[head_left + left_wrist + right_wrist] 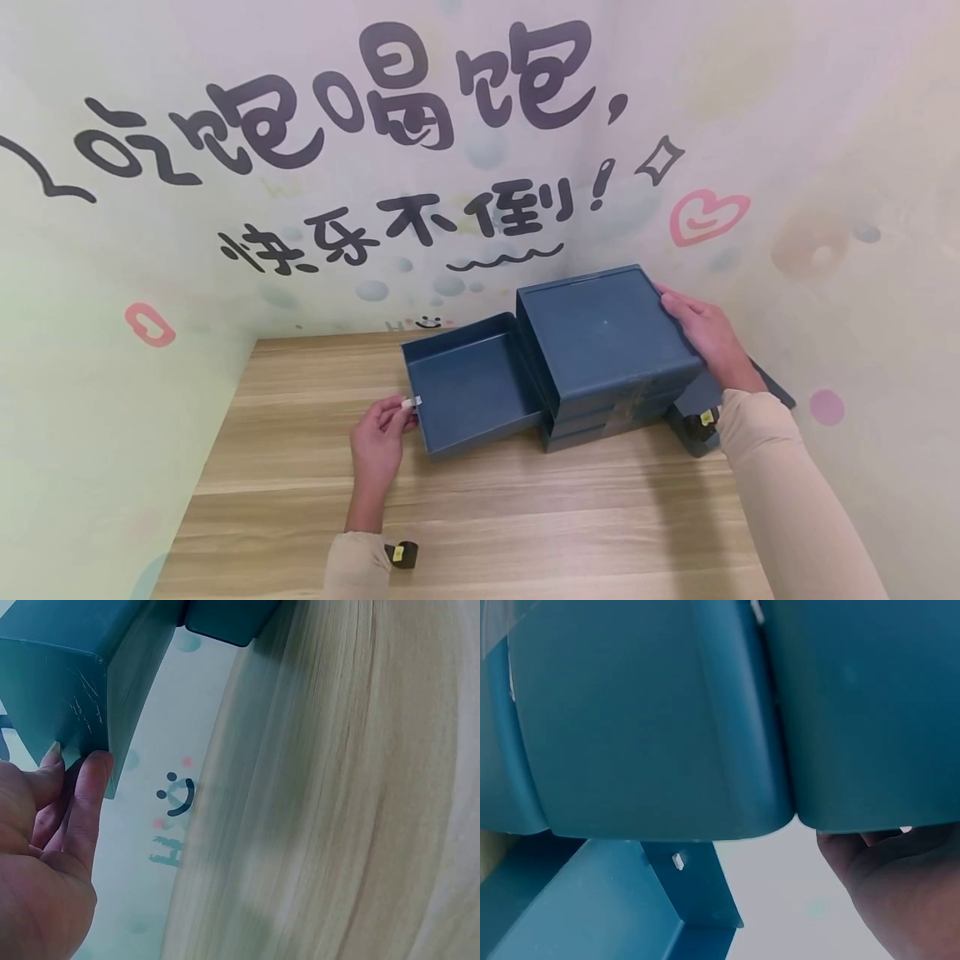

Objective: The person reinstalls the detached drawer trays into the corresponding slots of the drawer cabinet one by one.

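A blue drawer unit (611, 329) stands on the wooden table. One shallow drawer (468, 383) sticks out to its left, and its inside looks bare. My left hand (378, 437) pinches the front edge of that drawer near a small white tab, thumb on one side and fingers on the other. Close up in the left wrist view, the scratched drawer corner (79, 697) shows between thumb and fingers. My right hand (705, 333) holds the right end of the unit by its upper edge. In the right wrist view its fingers go out of sight behind the panel (877, 750).
Another blue drawer-like tray (690, 425) lies at the unit's right, partly under my right forearm; a white tab (678, 861) shows on it. The wall (337, 300) with printed lettering stands behind the wooden table (315, 375). A second wall rises at the right.
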A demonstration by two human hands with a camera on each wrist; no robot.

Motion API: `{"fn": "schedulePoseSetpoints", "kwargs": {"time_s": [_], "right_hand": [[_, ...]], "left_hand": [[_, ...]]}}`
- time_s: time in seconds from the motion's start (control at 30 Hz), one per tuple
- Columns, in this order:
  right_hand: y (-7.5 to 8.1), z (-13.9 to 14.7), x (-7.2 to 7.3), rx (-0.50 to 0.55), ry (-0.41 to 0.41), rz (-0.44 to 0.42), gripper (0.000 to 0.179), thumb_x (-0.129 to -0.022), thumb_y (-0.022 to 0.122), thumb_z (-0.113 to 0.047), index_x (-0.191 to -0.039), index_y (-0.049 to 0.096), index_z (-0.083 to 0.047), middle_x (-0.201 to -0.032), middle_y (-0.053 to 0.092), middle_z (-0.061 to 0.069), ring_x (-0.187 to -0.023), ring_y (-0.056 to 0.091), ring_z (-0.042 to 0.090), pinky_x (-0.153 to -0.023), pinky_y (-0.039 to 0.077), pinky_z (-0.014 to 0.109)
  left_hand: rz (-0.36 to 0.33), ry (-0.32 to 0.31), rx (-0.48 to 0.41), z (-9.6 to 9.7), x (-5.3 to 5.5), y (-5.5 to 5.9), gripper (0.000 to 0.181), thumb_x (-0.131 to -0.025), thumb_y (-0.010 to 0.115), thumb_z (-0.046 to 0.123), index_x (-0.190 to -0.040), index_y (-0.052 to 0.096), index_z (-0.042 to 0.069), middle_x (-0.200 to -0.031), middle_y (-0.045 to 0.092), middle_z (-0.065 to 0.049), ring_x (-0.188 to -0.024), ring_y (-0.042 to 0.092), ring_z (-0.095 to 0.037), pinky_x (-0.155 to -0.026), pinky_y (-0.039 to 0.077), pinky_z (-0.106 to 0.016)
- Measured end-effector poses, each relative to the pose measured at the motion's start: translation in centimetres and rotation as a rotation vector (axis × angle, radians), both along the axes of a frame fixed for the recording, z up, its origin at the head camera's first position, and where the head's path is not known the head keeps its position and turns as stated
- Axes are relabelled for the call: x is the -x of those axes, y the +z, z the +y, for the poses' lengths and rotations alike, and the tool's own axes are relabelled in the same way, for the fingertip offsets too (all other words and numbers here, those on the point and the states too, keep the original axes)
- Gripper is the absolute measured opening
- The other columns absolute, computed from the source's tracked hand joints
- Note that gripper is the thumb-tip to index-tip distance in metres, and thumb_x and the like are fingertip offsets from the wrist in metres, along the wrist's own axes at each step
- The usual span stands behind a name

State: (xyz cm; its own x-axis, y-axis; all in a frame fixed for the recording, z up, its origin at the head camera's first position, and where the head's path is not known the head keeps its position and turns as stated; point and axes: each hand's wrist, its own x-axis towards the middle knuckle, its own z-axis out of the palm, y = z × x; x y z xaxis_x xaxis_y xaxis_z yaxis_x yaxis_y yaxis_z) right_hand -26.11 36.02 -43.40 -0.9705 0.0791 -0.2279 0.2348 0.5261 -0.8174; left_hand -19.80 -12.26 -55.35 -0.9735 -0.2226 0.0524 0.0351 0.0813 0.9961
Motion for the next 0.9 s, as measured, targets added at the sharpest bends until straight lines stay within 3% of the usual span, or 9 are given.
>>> {"fn": "schedulePoseSetpoints", "kwargs": {"time_s": [0.53,0.9], "right_hand": [[-0.05,-0.09,-0.05,0.008,0.001,0.024,0.07,-0.102,0.038,-0.066,-0.159,0.032,-0.027,-0.168,0.024,0.008,-0.157,0.02,0.039,-0.125,0.017,0.066],[-0.19,0.07,0.26,0.014,-0.007,-0.001,0.071,-0.101,0.039,-0.068,-0.159,0.03,-0.029,-0.169,0.023,0.008,-0.158,0.019,0.04,-0.124,0.015,0.067]], "left_hand": [[0.024,-0.013,-0.022,-0.38,-0.28,-0.61,0.018,-0.095,0.064,-0.007,-0.111,0.063,-0.014,-0.109,0.07,-0.037,-0.077,0.073,-0.001,-0.075,0.063,-0.023],[-0.062,0.005,0.034,-0.46,-0.48,-0.4,0.018,-0.096,0.066,0.0,-0.113,0.066,-0.007,-0.113,0.073,-0.029,-0.081,0.074,0.0,-0.082,0.063,-0.034]]}}
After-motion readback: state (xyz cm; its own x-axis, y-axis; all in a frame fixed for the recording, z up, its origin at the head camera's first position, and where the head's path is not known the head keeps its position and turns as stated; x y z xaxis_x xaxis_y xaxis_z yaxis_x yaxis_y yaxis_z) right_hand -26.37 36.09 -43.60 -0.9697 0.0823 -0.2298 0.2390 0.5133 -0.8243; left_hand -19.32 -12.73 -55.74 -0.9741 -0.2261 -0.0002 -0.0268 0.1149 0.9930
